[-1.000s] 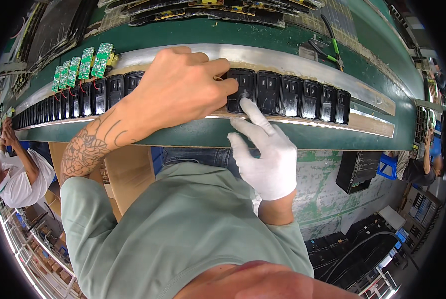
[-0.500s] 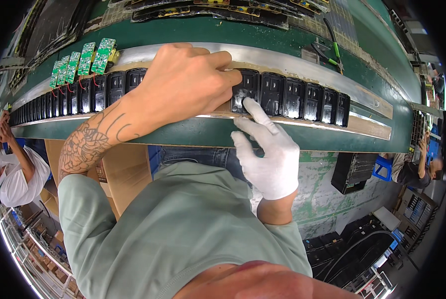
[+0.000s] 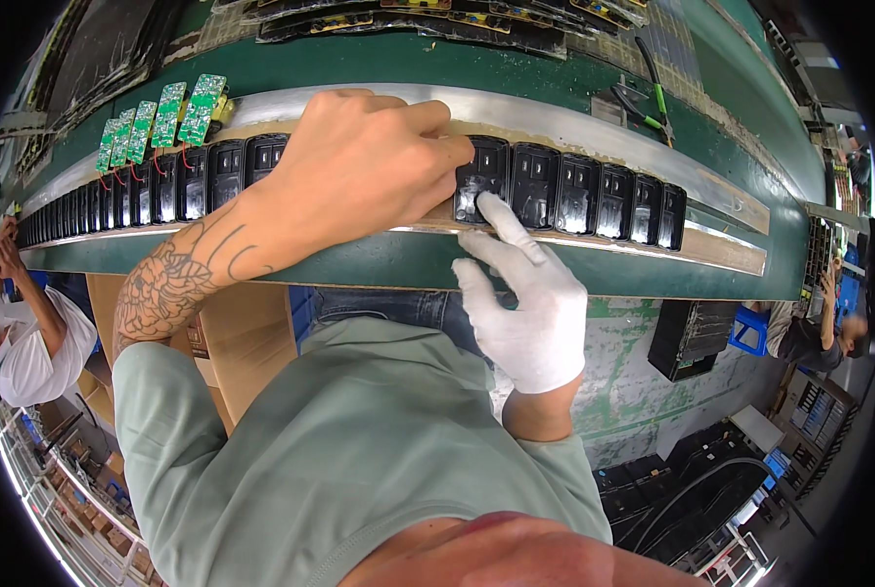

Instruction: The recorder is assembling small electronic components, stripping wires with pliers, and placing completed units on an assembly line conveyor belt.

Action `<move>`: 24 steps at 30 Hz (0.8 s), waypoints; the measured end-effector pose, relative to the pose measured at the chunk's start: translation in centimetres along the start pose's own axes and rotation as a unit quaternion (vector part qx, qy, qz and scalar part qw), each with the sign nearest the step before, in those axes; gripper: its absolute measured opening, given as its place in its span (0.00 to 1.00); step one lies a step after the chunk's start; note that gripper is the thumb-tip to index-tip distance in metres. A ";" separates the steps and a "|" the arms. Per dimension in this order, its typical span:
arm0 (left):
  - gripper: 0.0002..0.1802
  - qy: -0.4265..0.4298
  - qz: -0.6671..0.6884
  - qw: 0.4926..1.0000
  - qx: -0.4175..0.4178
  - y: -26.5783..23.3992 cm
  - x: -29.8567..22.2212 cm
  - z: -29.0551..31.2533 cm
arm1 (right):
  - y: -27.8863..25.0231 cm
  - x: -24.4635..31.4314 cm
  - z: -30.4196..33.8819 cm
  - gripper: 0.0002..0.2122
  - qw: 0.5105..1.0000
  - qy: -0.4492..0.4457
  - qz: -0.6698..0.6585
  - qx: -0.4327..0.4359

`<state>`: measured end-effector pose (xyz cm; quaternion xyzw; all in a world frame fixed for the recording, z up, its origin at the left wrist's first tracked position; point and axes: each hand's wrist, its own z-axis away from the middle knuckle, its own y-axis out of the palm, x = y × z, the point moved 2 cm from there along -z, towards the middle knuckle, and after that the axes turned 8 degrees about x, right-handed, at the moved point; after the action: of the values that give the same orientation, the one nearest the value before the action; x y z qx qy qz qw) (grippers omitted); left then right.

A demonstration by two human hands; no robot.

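My bare left hand (image 3: 388,152) reaches over the row with its fingers bent and closed. Its fingertips meet the left edge of a black plastic case (image 3: 483,174), a shallow shell with small slots. The thumb and the palm side are hidden. My right hand (image 3: 527,298), in a white glove, has its fingers spread. Its index fingertip rests on the lower part of that same case, and the other fingers hang over the bench's front edge. Further black cases (image 3: 576,194) stand side by side to the right, and a long line of cases (image 3: 193,183) runs left.
Several green circuit boards (image 3: 201,110) with red wires lean behind the left cases. A metal rail (image 3: 545,115) runs behind the row. Green-handled cutters (image 3: 658,108) lie at the back right of the green bench (image 3: 379,256). A cardboard box (image 3: 251,342) stands below. Other people work at both sides.
Hardly anything differs. Both hands keep their places on the black case, with only a tiny shift of the left hand and wrist.
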<state>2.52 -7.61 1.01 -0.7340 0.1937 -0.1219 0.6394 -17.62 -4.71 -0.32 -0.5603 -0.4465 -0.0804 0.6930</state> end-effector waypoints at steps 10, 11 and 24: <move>0.05 0.031 0.026 0.999 0.005 0.4 0.5 -0.8 | -2.8 0.9 -0.5 0.13 0.987 0.062 -0.142 0.053; 0.06 0.006 0.057 0.998 0.018 0.3 0.6 -0.7 | -3.4 0.9 -0.7 0.14 0.977 0.081 -0.185 0.069; 0.06 -0.066 0.122 0.990 -0.008 0.7 0.3 -0.7 | -1.7 -3.0 -9.4 0.22 0.701 -0.207 -0.661 -0.168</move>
<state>2.36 -8.47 0.37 -0.7166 0.2403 0.0068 0.6548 -15.45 -14.46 -1.02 -0.2308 -0.8134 -0.4737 0.2466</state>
